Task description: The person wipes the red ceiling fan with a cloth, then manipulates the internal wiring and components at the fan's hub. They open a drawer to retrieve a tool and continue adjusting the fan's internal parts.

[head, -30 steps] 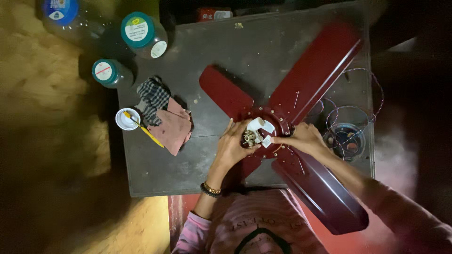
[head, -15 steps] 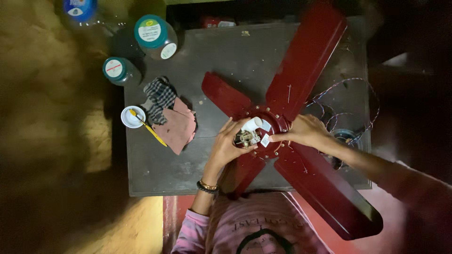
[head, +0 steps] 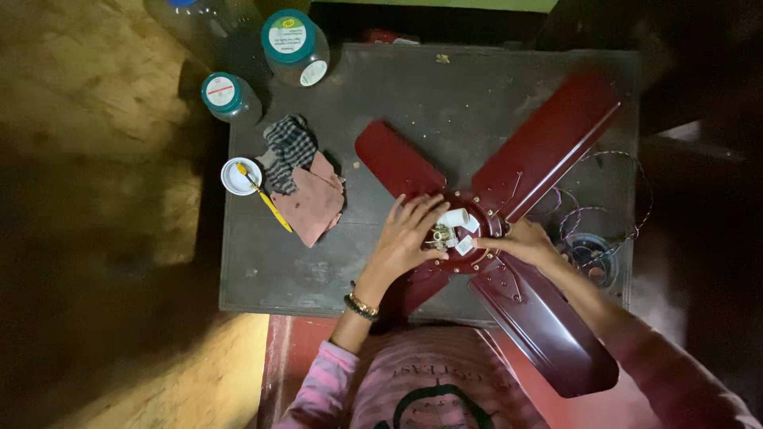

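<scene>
The dark red metal ceiling fan (head: pixel 493 230) lies flat on the grey worn table (head: pixel 318 270), with its round hub (head: pixel 465 238) turned up to me, so the opening in the middle is easy to reach. In this opening sit small white plastic pieces (head: pixel 457 218) and some pale metal parts; they are too small for me to tell exactly what they are.

My left hand (head: pixel 405 238) rests on the hub's left edge, with the fingers spread a little and bent over the rim, the fingertips touching the small parts. I cannot tell if they pinch anything. My right hand (head: pixel 524 242) presses on the right side of the hub, fingers close together, I think to keep the fan from turning. The four blades are long, smooth and glossy. The upper right blade (head: pixel 548 143) looks blurred.

Just beside the fan on the right lies a loose coil of thin wire (head: pixel 612 191) around a small clear round container (head: pixel 592 258).

On the left of the table lie a reddish soft cloth (head: pixel 306 202) and a dark checked cloth (head: pixel 288 147), touching each other. Next to them is a white round lid (head: pixel 238 176) with a thin yellow stick (head: pixel 266 202) resting across its edge. Beyond the table's far left corner stand two clear plastic jars with green lids (head: pixel 294 44), on the brown floor (head: pixel 87 103).
</scene>
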